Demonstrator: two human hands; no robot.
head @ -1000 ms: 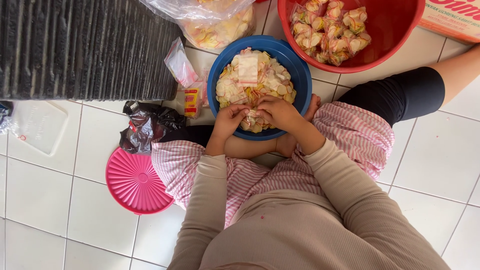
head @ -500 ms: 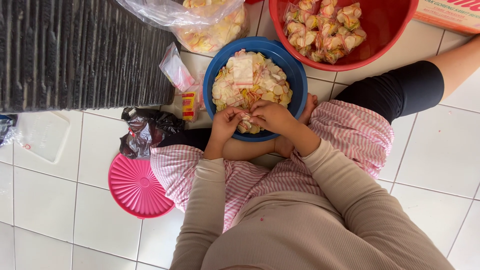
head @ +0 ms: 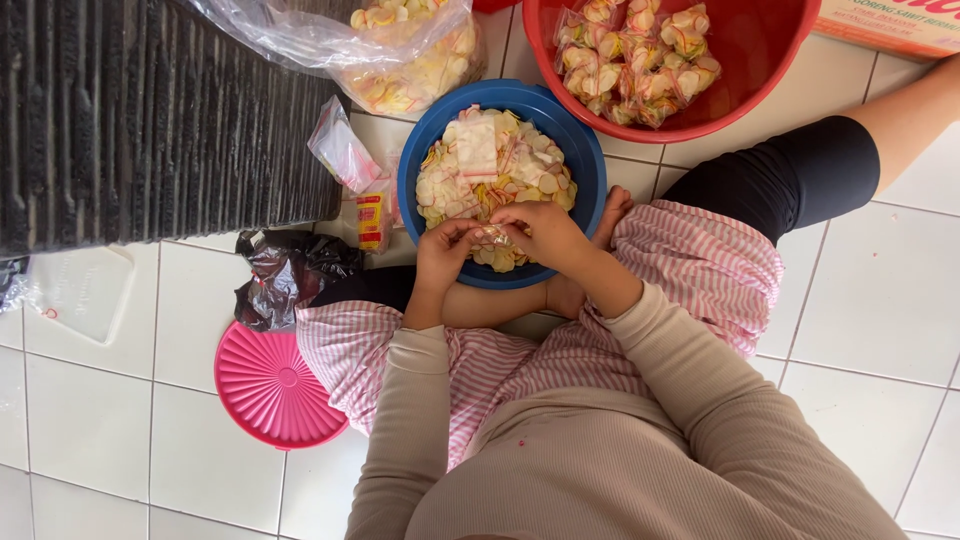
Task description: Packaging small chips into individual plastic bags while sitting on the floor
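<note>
So, biggest thing first: the black ribbed mat fills the top left of the white tiled floor, and the person sits cross-legged in a pink striped skirt with everything packed in around the knees. Up top is a red basin holding small filled packets of chips, and beside it a big clear sack of loose chips. Right in front of the lap sits the blue bowl, heaped with thin pale chips with red and yellow edges. A pink round lid lies flat by the left knee, a crumpled black plastic bag just above it, and a stack of empty little clear bags near the mat.

Both hands meet over the near rim of the bowl. The left hand and right hand are each pinching a small clear plastic packet between fingertips and thumb, held just above the chips.

My guess on handling: the packet is nearly weightless, thin and slippery film, and the chips inside look brittle, so squeezing the belly would crack them. Better to grip the top edge, where it's only film.
</note>
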